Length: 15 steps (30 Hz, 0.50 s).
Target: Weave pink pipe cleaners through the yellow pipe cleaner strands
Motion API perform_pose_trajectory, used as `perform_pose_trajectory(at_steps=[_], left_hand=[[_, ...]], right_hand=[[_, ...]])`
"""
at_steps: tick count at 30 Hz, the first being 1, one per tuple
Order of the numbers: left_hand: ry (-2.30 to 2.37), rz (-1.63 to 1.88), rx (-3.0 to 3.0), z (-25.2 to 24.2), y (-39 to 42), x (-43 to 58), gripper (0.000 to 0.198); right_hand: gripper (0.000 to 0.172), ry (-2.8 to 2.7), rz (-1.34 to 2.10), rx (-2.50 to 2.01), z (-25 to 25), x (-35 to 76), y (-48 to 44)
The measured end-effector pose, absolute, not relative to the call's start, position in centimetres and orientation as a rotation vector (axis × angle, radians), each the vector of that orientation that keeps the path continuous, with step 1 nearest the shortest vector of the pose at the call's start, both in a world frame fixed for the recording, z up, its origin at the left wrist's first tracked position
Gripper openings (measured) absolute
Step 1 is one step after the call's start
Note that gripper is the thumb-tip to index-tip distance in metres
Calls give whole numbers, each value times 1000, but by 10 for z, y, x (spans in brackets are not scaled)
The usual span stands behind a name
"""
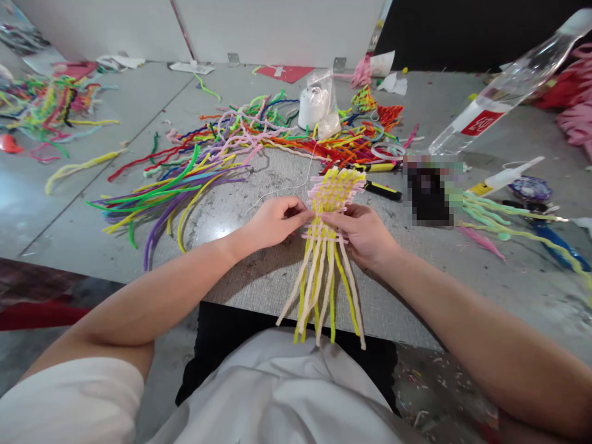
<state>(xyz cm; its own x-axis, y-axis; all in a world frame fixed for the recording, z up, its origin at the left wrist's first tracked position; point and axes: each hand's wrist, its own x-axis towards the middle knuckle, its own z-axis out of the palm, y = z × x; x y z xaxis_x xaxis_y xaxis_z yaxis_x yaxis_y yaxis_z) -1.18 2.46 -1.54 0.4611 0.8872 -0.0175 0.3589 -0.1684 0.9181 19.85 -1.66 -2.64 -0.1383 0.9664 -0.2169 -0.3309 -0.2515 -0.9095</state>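
A woven piece of yellow, cream and pink fuzzy craft stems (335, 194) is held upright-tilted over the table's front part. Its loose yellow and cream ends hang down toward my lap. My left hand (277, 221) pinches the piece's left edge between thumb and forefinger. My right hand (365, 231) grips it from the right, with the thumb on its front and the other fingers partly hidden behind. Pink stems run crosswise through the weave and stick out at both sides.
Colourful stems (185, 185) lie in a heap behind and left. A white spool (311, 108) stands among them. A clear plastic bottle (504, 92), a glue-like tube (506, 177), yellow-black tool handles (382, 190) and a blurred dark object (430, 194) are to the right.
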Motion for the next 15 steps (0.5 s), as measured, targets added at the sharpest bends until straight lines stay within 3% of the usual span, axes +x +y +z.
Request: perform_pose_trajectory(at_steps=[3, 9, 15], left_hand=[[1053, 720, 1779, -17, 23, -12, 32], [1010, 772, 1728, -14, 18, -8, 30], [955, 790, 1725, -10, 19, -9, 29]], right_hand=[[37, -885, 1644, -1080, -23, 199, -17], [48, -960, 1721, -1042, -15, 197, -18], [49, -997, 1726, -1019, -17, 197, -19]])
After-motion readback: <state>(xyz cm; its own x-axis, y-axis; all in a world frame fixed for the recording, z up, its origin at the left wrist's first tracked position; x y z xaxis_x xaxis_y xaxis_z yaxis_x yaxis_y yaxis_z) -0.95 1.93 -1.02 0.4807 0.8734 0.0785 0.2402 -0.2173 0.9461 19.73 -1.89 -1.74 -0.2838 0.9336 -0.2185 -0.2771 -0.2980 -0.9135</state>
